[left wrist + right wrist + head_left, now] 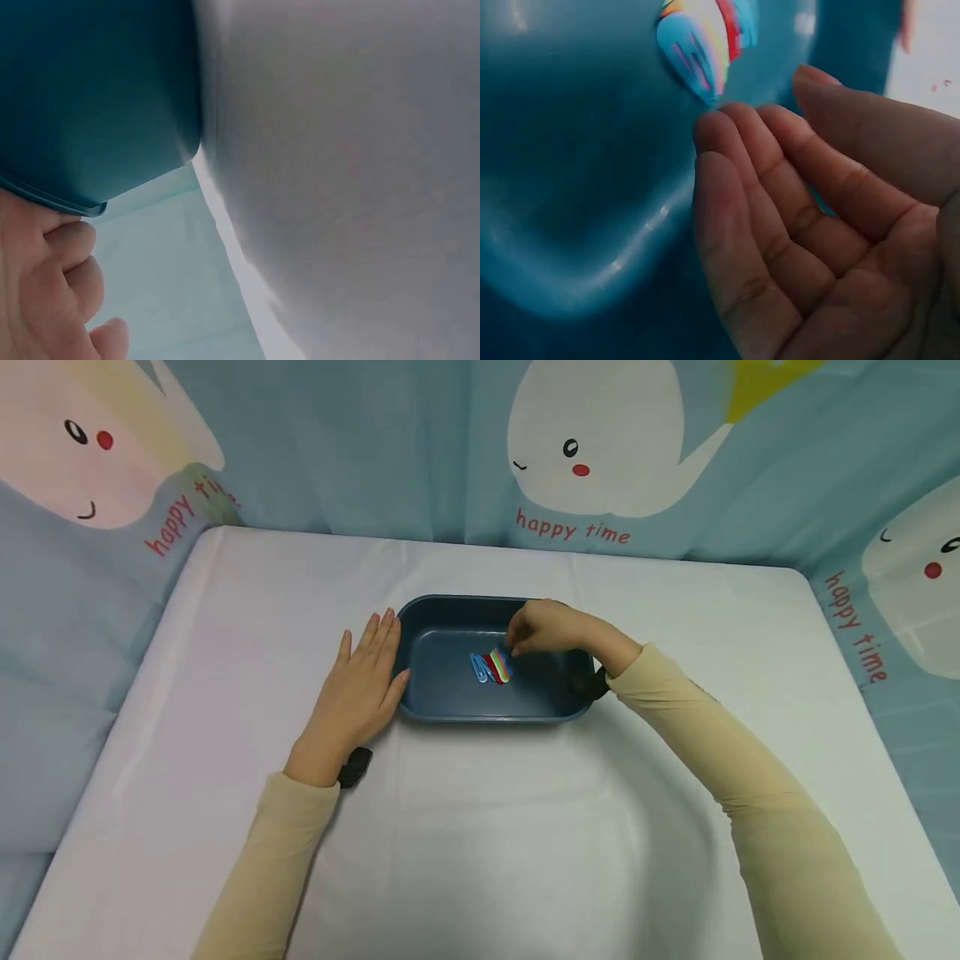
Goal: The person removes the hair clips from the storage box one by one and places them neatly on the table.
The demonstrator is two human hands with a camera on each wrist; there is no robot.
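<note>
Several teardrop-shaped snap hair clips (491, 667) in blue, red, white, green and other colours lie bunched together in a dark blue tray (487, 720). My right hand (551, 625) reaches into the tray just right of the clips. In the right wrist view its fingers are loosely bent beside a blue clip (686, 56), the thumb stands apart, and nothing shows between them. Whether a fingertip touches that clip I cannot tell. My left hand (360, 677) rests with straight fingers against the tray's left end, at the rim.
A white cloth covers the table (480, 843) under the tray. Behind it and at both sides hangs a pale blue curtain (360, 452) printed with whales and lettering. Black wrist devices (355, 767) are worn on both arms.
</note>
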